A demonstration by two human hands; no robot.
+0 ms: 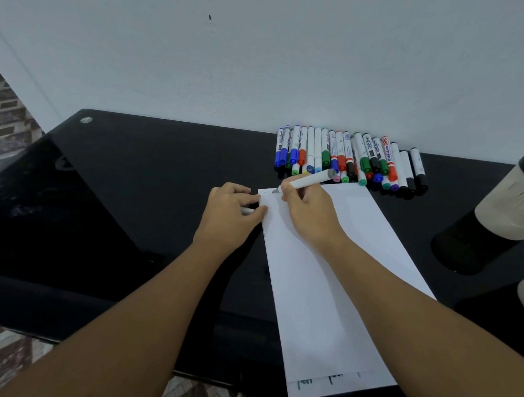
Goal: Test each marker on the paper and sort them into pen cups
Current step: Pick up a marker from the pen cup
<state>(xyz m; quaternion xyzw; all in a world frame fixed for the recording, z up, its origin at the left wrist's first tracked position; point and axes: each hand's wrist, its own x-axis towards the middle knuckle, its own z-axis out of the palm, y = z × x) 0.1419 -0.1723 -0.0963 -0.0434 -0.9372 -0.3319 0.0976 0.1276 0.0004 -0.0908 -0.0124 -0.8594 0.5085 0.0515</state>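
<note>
Desk [134, 176]; marker [308, 180] between fingers [288, 193]

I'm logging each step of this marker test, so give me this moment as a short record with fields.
right hand: grips a white marker, tip at the paper's far left corner
left hand: fingers on the paper's left edge, holding a small white piece, probably the cap
paper: white sheets, top one looks unmarked; ink marks show on the sheet beneath
marker row: capped, against the wall
pen cups: two, at the right edge
table: black, glossy
</note>
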